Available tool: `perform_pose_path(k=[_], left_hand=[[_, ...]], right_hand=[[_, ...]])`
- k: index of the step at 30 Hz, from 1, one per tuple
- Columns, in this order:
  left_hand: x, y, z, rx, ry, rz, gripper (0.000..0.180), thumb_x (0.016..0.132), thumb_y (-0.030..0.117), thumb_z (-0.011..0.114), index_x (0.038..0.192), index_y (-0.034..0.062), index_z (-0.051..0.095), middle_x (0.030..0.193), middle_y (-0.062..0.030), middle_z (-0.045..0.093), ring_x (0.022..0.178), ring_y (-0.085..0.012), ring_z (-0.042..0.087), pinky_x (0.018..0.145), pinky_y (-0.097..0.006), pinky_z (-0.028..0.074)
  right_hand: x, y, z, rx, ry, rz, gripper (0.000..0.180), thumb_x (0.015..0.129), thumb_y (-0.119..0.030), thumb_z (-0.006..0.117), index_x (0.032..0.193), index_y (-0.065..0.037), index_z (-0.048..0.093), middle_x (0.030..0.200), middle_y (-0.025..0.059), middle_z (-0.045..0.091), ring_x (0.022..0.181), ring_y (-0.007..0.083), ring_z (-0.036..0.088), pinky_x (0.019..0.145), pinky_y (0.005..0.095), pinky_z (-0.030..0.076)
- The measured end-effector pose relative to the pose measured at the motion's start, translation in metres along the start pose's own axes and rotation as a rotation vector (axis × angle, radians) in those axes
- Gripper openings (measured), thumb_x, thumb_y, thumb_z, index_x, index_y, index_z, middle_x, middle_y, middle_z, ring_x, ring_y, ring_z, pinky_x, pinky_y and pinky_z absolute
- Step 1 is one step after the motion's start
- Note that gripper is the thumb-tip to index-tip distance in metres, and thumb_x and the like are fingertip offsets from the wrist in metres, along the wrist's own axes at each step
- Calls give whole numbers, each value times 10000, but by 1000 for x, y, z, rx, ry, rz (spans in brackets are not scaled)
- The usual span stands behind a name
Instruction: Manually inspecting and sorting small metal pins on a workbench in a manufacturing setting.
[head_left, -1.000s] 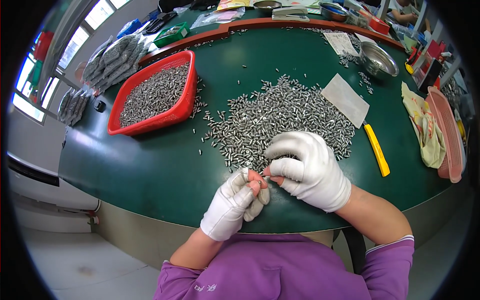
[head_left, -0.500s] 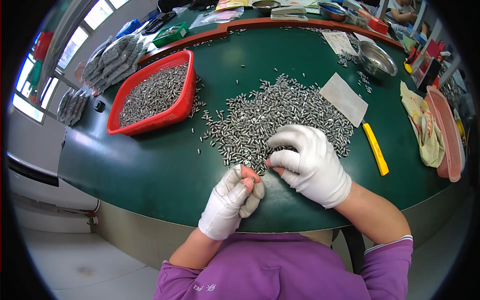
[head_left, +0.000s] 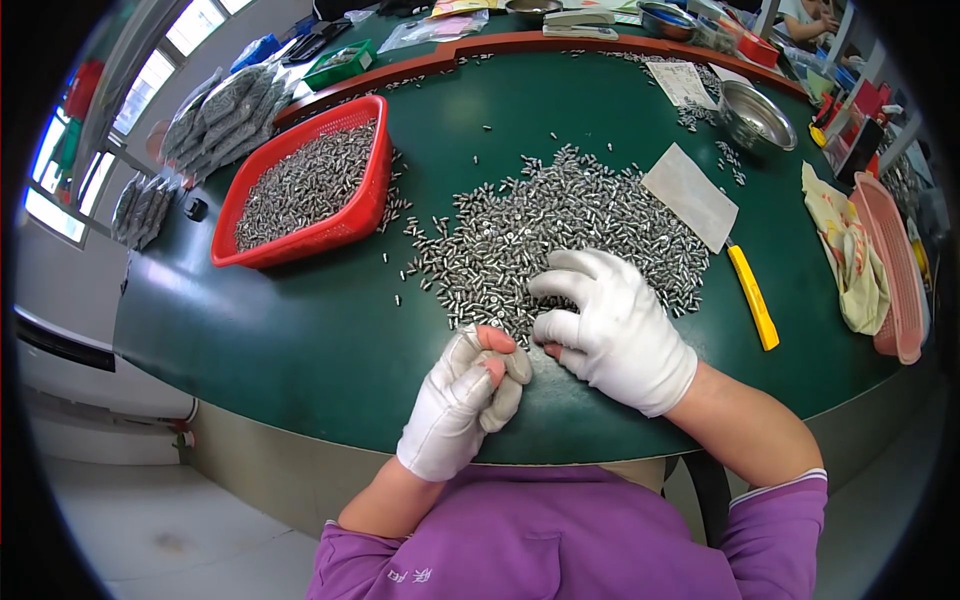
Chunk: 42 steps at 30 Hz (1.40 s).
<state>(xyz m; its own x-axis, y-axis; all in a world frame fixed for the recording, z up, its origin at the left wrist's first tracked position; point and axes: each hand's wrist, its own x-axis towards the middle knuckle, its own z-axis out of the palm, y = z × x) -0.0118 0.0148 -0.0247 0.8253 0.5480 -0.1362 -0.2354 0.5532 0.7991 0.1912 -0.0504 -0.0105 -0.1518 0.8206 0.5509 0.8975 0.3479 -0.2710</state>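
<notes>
A broad pile of small shiny metal pins with pointed ends [head_left: 540,220] lies on the green tabletop. My left hand [head_left: 458,405], in a white glove with bare thumb and index tips, is closed in front of the pile's near edge. Whatever sits between its fingertips is too small to make out. Touching that near edge is my white-gloved right hand [head_left: 620,335], its fingers curled and thumb drawn in beneath them; its grip is hidden. At the left stands a red plastic basket [head_left: 384,190] filled with the same kind of metal pieces.
A scraper with a yellow handle [head_left: 752,298] lies right of the pile. Beyond it are a steel bowl [head_left: 750,115], a cloth [head_left: 845,255] and a pink basket [head_left: 890,270]. Filled grey bags [head_left: 225,115] sit far left. Another person [head_left: 808,22] is at the upper right.
My right hand has shifted slightly left and its thumb has tucked further under the fingers. The left hand stays in place, its fingertips moved a little. The pile looks unchanged.
</notes>
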Motion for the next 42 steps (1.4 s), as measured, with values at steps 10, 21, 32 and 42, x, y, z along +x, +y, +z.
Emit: perform_pose_path(k=[10, 21, 32, 42], left_hand=[[-2, 6, 6, 154, 10, -86, 309, 986, 355, 603, 1146, 104, 520, 880, -13, 579, 560, -33, 397, 485, -180, 293], [-4, 8, 14, 131, 125, -188, 155, 1009, 299, 583, 1027, 148, 552, 845, 27, 605, 578, -11, 445, 499, -158, 299], [-3, 5, 9, 171, 83, -135, 205, 1017, 321, 560, 1065, 121, 551, 852, 8, 600, 561, -21, 419, 484, -174, 290], [0, 5, 5, 139, -9, -66, 259, 1005, 282, 571, 1166, 86, 519, 950, -36, 590, 574, -39, 395, 489, -182, 285]], right_hand=[[1, -3, -5, 119, 72, -34, 215, 680, -208, 742, 832, -107, 630, 1062, 54, 627, 1104, 307, 578, 917, 451, 482], [-1, -3, -4, 241, 145, -79, 229, 701, -242, 748, 883, -139, 658, 1040, 6, 636, 1062, 270, 607, 897, 427, 492], [-1, 0, -3, 155, 167, -47, 220, 668, -155, 787, 820, -130, 630, 1035, 47, 630, 991, 304, 634, 778, 438, 516], [-3, 6, -4, 0, 1, 89, 175, 632, -115, 768, 761, -113, 650, 1101, 62, 626, 1123, 325, 571, 898, 467, 489]])
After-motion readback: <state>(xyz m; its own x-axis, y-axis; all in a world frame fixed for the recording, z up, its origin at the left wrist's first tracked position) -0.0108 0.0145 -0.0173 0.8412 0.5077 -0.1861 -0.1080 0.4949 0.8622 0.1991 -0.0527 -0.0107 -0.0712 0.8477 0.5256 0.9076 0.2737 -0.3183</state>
